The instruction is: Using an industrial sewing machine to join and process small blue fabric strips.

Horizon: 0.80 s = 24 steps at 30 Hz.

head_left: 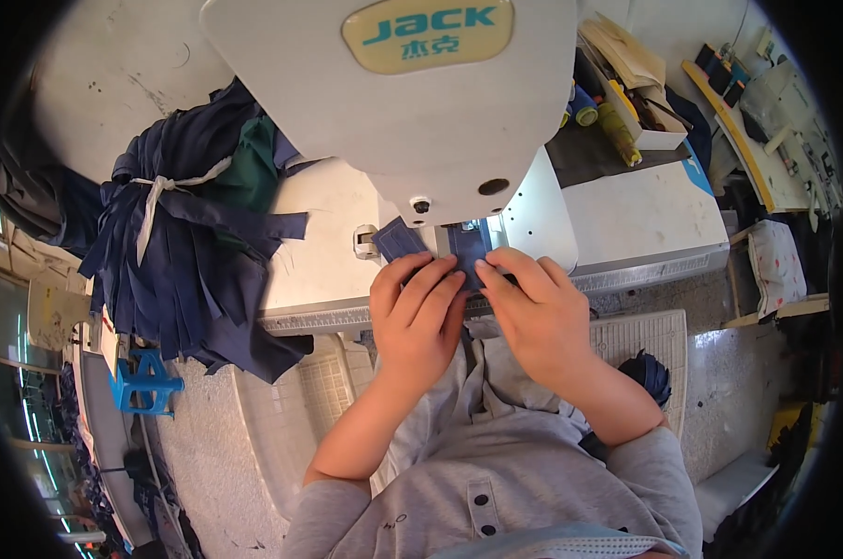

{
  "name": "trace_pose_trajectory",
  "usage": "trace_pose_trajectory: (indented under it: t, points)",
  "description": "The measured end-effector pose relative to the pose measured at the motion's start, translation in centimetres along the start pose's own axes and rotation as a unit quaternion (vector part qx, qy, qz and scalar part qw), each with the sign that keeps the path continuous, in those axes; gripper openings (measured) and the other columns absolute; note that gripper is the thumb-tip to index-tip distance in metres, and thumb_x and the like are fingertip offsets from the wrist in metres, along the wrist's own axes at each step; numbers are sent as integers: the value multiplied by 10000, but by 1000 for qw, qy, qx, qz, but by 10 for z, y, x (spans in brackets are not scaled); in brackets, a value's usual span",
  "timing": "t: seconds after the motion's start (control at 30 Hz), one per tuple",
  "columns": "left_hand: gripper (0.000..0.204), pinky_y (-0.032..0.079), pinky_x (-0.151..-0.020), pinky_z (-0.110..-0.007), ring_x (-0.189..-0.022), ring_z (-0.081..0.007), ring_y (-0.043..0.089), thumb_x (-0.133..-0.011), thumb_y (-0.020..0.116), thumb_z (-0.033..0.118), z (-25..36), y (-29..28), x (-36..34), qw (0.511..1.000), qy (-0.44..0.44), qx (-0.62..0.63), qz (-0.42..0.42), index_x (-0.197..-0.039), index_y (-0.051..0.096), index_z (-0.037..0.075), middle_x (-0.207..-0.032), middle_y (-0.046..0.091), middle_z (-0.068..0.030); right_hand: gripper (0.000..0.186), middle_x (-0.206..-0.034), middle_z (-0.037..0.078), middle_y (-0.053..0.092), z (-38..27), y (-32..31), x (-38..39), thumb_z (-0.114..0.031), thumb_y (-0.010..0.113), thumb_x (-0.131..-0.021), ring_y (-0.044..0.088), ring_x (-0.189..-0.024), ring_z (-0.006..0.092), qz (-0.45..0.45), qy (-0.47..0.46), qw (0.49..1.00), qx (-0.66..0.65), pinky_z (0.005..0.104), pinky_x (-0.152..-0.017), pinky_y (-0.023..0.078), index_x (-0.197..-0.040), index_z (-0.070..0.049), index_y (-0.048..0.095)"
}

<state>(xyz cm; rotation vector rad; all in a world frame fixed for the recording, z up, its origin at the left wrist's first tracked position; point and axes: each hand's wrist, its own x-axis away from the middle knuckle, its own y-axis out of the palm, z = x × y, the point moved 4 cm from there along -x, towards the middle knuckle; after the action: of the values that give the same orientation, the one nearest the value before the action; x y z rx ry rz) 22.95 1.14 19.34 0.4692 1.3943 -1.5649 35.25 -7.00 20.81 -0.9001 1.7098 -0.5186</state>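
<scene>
A white sewing machine [384,121] stands over a pale work table, its lamp lighting the needle area. Under its head lies a navy fabric piece [468,247], which runs toward me to the table's front edge. My right hand [538,312] pinches this piece at its right side. From the left, my left hand [414,317] has its fingers closed at the fabric's near left edge. A second navy flap with a pale stitched line [400,239] shows beyond my left fingertips; whether it joins the first piece I cannot tell. The needle tip is hidden.
Navy fabric strips [174,224], tied with a white band, hang over the table's left side beside green cloth [252,168]. A box of tools [650,121] and a yellow marker-like tube [617,135] lie at right. A blue stool [146,382] stands lower left.
</scene>
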Motion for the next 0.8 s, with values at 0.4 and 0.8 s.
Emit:
trace_pose_trajectory:
  t: [0.4, 0.8]
  points:
    - [301, 458, -897, -423, -1052, -303, 596, -673, 773, 14, -4, 3, 4, 1000, -9, 2, 0, -958, 688, 58, -1104, 685, -60, 393, -1237, 33, 602, 8, 2, 0, -128, 748, -764, 669, -811, 205, 13, 15, 999, -31, 309, -686, 550, -1129, -14, 654]
    - [312, 461, -899, -408, -1067, -309, 588, -662, 768, -25, -1, 3, 2, 1000, -15, 8, -4, -952, 689, 59, -1099, 694, -55, 395, -1261, 49, 605, 13, 0, 0, -122, 741, -785, 673, -894, 204, -4, -1, 999, -35, 309, -752, 558, -1149, 2, 651]
